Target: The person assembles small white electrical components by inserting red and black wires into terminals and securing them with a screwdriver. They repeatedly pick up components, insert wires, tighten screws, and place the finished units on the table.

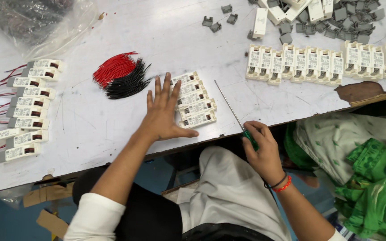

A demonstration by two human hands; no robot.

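My left hand (162,111) lies flat on the white table (112,129), fingers spread, its thumb and palm edge pressed against a short stack of white rectangular modules (195,101). My right hand (260,145) grips a green-handled screwdriver (234,112) near the table's front edge; the thin shaft points up and left, close to the right side of the module stack. A bundle of red and black wires (120,75) lies just left of my left hand's fingertips.
A column of wired white modules (27,107) runs down the left side. A long row of white modules (322,62) lines the right, with grey clips and white parts (331,20) behind. A clear plastic bag (36,22) sits far left. Green cloth (371,178) lies lower right.
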